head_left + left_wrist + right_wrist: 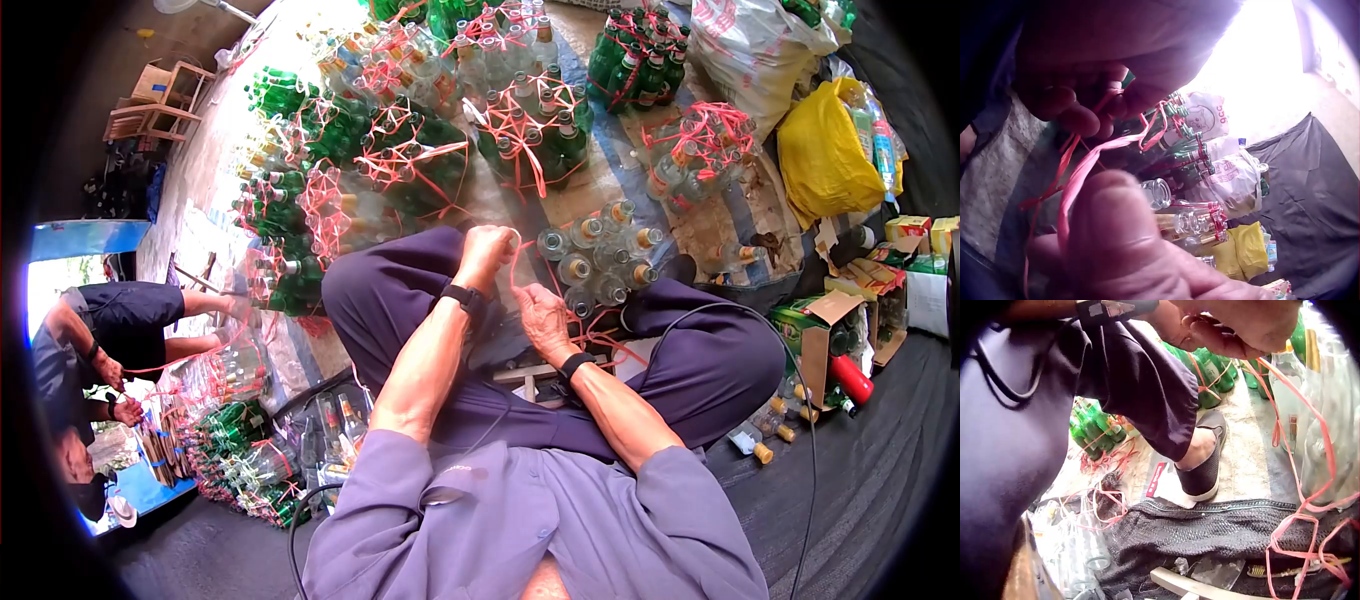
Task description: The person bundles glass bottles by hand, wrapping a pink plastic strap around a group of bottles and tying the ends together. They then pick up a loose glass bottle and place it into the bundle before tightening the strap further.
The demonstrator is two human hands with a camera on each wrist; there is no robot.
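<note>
A strand of pink plastic string [1094, 156] stretches between my two hands, which are close together above my crossed legs. My left hand [487, 255] is curled round the string, with its wristband showing. Slightly lower and to the right, my right hand [545, 322] pinches the string with bent fingers. Just beyond the right hand stands a cluster of clear glass bottles [610, 252]. In the right wrist view, pink string [1319, 506] runs down along clear bottles [1322, 431] and lies in loops on the ground.
Tied bundles of green bottles [640, 60] and clear bottles [700, 160] fill the ground ahead. A yellow bag [830, 150] and an opened carton [820, 325] are at right. Another person [110, 330] stands at left, holding string. A cable [812, 430] hangs across my right knee.
</note>
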